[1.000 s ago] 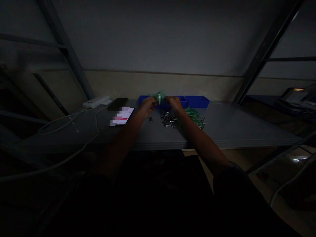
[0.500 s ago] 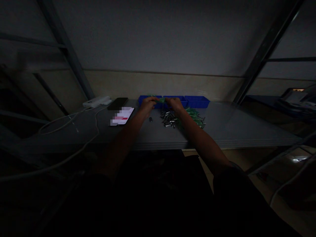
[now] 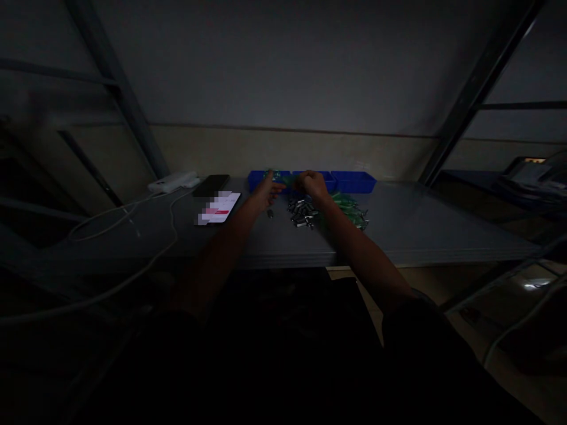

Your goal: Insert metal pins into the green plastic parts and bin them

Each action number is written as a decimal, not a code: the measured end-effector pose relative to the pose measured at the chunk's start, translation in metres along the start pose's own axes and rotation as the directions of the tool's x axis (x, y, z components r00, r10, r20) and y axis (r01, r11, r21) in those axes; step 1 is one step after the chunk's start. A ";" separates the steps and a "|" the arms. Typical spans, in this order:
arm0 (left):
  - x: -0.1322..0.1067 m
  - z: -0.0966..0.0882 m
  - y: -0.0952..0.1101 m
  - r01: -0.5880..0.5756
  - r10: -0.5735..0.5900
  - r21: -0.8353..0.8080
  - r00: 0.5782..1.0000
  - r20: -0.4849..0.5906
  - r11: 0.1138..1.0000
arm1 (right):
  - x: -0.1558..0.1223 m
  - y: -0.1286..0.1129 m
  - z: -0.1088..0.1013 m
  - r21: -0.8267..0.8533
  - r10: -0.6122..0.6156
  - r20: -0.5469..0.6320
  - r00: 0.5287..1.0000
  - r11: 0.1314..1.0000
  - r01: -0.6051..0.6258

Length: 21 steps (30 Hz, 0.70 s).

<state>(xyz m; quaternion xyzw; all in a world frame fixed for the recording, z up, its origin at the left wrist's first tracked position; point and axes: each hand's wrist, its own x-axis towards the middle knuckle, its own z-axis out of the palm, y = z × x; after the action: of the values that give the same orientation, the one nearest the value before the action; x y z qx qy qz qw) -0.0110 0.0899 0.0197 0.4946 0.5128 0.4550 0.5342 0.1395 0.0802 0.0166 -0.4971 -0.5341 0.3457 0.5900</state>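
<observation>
My left hand [image 3: 266, 193] is in front of the left blue bin, thumb raised and fingers spread, with nothing in its grip. My right hand [image 3: 313, 184] is closed on a small translucent green plastic piece [image 3: 289, 180], which reaches left toward my left fingertips. Dim light hides its exact kind. Below the hands lies a pile of small shiny metal parts [image 3: 303, 213]. Just to its right, partly behind my right forearm, is a heap of green plastic pieces [image 3: 349, 209] with metal bits among them. One small dark metal part [image 3: 270, 214] lies alone under my left hand.
Three blue bins, among them the right one [image 3: 354, 183], stand in a row by the wall; the left one holds some green pieces [image 3: 273, 175]. On the left of the grey table [image 3: 398, 227] are a lit phone [image 3: 221, 208], a dark flat object [image 3: 211, 185] and a white device [image 3: 174, 182] with cables.
My left fingers have opened and let go of the green plastic piece, the thumb now pointing up. My right hand still holds it and has turned slightly.
</observation>
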 end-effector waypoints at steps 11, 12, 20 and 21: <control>0.002 0.009 -0.005 -0.062 0.065 -0.057 0.997 0.051 0.996 | 0.006 0.008 -0.001 -0.081 -0.090 0.010 0.996 0.993 0.091; 0.001 0.009 -0.005 -0.086 0.089 -0.055 0.995 0.044 0.995 | 0.006 0.008 -0.001 -0.097 -0.087 0.015 0.996 0.991 0.088; -0.006 0.010 -0.004 -0.176 0.177 0.113 0.984 0.001 0.978 | 0.008 0.009 -0.001 -0.146 -0.057 0.053 0.997 0.987 0.064; -0.006 0.011 -0.005 -0.218 0.222 0.174 0.975 -0.005 0.960 | 0.008 0.010 -0.002 -0.153 -0.051 0.057 0.997 0.986 0.059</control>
<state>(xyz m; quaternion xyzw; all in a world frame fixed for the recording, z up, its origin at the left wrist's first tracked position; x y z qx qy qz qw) -0.0005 0.0829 0.0150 0.5873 0.4985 0.4714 0.4293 0.1436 0.0898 0.0097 -0.5171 -0.5882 0.2998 0.5448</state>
